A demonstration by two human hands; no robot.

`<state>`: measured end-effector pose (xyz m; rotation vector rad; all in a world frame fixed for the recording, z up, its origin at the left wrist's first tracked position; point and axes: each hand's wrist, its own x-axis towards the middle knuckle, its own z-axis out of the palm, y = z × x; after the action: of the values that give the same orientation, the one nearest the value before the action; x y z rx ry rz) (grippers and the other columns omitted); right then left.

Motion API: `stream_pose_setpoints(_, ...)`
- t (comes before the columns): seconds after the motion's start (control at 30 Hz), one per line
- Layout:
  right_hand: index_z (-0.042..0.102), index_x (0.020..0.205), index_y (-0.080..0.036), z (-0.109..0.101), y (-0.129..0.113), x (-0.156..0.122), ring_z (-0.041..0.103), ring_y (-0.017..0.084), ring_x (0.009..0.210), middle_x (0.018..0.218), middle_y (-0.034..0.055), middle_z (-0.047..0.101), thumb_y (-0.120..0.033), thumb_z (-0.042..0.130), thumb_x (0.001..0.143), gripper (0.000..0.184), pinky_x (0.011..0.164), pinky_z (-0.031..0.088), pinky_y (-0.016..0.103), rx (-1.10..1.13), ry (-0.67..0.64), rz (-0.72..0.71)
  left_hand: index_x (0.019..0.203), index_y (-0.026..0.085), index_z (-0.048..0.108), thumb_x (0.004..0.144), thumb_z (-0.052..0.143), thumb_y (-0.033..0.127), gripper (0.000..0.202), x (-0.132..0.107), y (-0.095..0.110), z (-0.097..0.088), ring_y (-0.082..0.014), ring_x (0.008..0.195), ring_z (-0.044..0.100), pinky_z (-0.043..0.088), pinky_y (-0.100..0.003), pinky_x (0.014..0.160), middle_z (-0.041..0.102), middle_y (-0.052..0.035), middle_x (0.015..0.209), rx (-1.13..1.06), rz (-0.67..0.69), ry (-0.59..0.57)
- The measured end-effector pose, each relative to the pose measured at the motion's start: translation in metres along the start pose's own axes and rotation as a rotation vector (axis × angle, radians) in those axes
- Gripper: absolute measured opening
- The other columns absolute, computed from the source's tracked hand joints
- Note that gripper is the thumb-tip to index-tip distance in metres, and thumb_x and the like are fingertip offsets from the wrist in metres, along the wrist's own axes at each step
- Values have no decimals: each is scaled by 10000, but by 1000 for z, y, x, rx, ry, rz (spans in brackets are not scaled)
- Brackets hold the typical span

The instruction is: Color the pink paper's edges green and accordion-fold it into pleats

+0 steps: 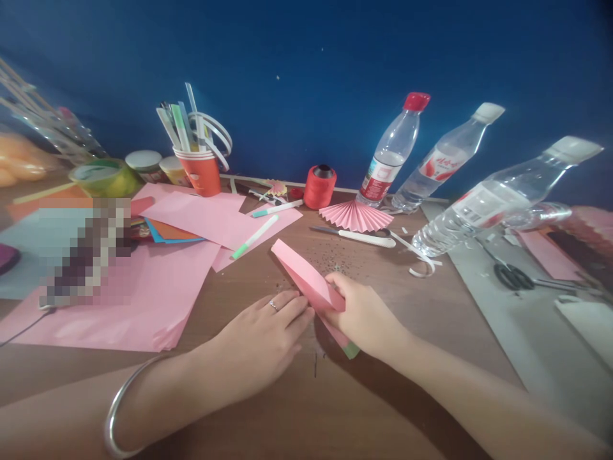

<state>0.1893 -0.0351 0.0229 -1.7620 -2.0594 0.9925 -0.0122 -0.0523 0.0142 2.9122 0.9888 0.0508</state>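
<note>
In the middle of the head view, my right hand (361,313) is closed on a long folded strip of pink paper (301,271), thumb on the near side. The paper is tilted above the wooden table, and a green patch shows at its lower end. My left hand (272,332), with a ring and a silver bangle, reaches in from the left. Its fingers are stretched out flat, and the fingertips are right beside the strip's left edge; I cannot tell whether they press on it. Past my hands lies a pleated pink paper fan (357,216).
Behind are a utility knife (366,239), a red thread spool (320,186) and several plastic bottles (390,153). Pink sheets (167,306), green-capped markers (255,236) and a red cup of pens (200,172) lie leftward. Black scissors (514,278) rest on the grey board (483,300).
</note>
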Motion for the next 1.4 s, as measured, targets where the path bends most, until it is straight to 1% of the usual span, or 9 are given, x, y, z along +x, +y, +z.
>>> stream_pose_setpoints(0.33,478,867,-236,0,0,1,549,149,631,728,-24,623,-226,570,761,141,533,271,234,-82,-5,-15,1302,98,425,887,429,225,434,-1,-2,1,-279,1182,468,409,-418,977,511,-128,1280,19,34,30)
stream_pose_setpoints(0.43,471,879,-241,0,0,1,552,148,635,734,-25,621,-251,556,785,126,535,273,232,-74,-5,-25,1355,146,368,857,481,246,520,1,-2,-1,-275,1153,483,441,-416,932,514,-104,1272,13,2,13)
stream_pose_setpoints(0.5,472,887,-246,0,0,2,556,152,649,745,-24,623,-263,560,788,134,537,271,232,-86,-1,-20,1337,176,397,846,501,266,510,2,-2,-3,-270,1125,497,450,-415,914,531,-82,1243,13,-7,-4)
stream_pose_setpoints(0.63,472,883,-242,0,-2,3,551,155,638,732,-21,618,-299,563,794,139,531,265,235,-112,-3,-13,1289,151,451,867,474,300,448,4,-2,-3,-281,1126,490,447,-423,898,541,-90,1243,78,-22,1)
stream_pose_setpoints(0.9,501,939,-240,0,2,3,577,176,696,798,-4,646,-271,571,768,187,554,291,240,-144,-3,-25,1213,94,510,900,433,268,366,8,-16,-4,-295,1073,523,470,-409,814,570,-130,1182,262,-170,-7)
stream_pose_setpoints(1.1,497,924,-241,2,3,5,590,182,723,836,4,657,-258,564,760,178,561,296,243,-148,-2,-20,1163,62,531,860,483,242,356,14,-30,-3,-303,1000,555,487,-429,801,588,-147,1088,285,-285,52)
stream_pose_setpoints(1.17,490,912,-239,2,2,5,588,180,713,825,5,655,-274,566,764,170,557,296,241,-143,-3,-20,1181,86,526,861,473,209,347,14,-30,-1,-287,1064,537,470,-412,866,569,-140,1155,246,-204,81)
stream_pose_setpoints(1.3,465,873,-238,2,1,3,571,168,658,768,-2,646,-365,532,805,159,534,290,238,-129,6,-33,1268,151,475,886,423,158,386,9,-25,9,-256,1193,468,405,-381,976,547,-91,1247,145,99,52)
stream_pose_setpoints(1.4,455,866,-242,-2,3,2,561,158,626,732,-13,635,-371,535,794,168,513,286,234,-120,-28,-28,1311,132,438,918,398,206,402,7,-24,15,-276,1255,408,329,-413,1041,529,-104,1286,136,124,48)
